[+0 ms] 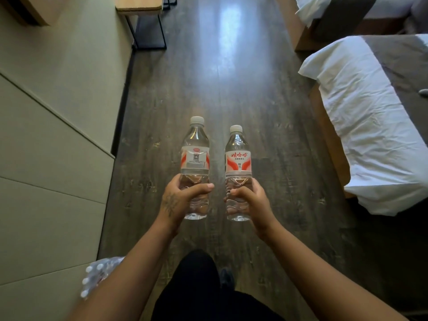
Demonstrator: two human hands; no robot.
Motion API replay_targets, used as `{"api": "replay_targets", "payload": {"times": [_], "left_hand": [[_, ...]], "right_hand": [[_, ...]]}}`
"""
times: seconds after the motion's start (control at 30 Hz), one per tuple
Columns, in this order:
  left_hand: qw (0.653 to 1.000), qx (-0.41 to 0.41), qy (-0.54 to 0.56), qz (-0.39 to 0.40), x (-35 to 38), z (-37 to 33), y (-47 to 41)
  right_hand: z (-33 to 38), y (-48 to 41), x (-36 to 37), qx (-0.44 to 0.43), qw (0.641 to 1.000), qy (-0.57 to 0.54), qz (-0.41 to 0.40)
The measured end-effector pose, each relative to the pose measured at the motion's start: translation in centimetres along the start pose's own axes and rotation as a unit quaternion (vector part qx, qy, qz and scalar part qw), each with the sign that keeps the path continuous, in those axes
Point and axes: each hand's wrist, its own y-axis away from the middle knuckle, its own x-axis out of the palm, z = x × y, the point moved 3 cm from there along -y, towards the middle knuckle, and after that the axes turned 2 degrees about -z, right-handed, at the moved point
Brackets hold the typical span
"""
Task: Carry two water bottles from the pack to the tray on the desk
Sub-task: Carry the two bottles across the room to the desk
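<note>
I hold two clear water bottles with white caps and red-and-white labels upright in front of me, above the floor. My left hand [179, 200] grips the lower half of the left bottle [195, 158]. My right hand [250, 202] grips the lower half of the right bottle [238, 161]. The shrink-wrapped pack of bottles [98, 274] lies on the floor at the lower left, partly hidden behind my left arm. A wooden desk [139, 5] with black metal legs stands far ahead at the upper left; no tray shows on the part of its top that is in view.
A beige panelled wall [53, 135] runs along the left. A bed with white sheets [363, 126] fills the right side, and a second bed [335, 12] sits beyond it. Dark wood floor [227, 77] stretches between wall and beds toward the desk.
</note>
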Motion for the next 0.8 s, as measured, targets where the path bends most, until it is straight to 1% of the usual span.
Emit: {"api": "replay_targets", "payload": {"times": [0.13, 0.27, 0.4, 0.6, 0.67, 0.8], "left_hand": [[1.000, 0.003, 0.002, 0.001, 0.8, -1.6, -2.7], [1.000, 0.004, 0.005, 0.006, 1.7, -4.2, -7.8], [1.000, 0.009, -0.003, 0.021, 2.2, -7.9, -14.4], [0.999, -0.005, -0.021, 0.036, 2.4, -14.7, -25.2], [0.999, -0.003, -0.023, 0.040, 2.4, -17.0, -28.5], [0.999, 0.005, -0.021, 0.050, 2.8, -21.3, -35.0]], "right_hand": [[1.8, -2.8, 0.0, 0.001, 1.000, 0.007, 0.000], [4.3, -7.7, 0.5, -0.014, 1.000, 0.012, -0.003], [7.6, -14.1, 1.5, -0.024, 0.999, 0.023, -0.009], [13.4, -24.1, 3.9, -0.006, 0.999, -0.023, -0.041], [15.4, -27.5, 4.7, -0.010, 0.998, -0.022, -0.050], [19.4, -33.8, 6.2, -0.016, 0.999, -0.028, -0.042]]}}
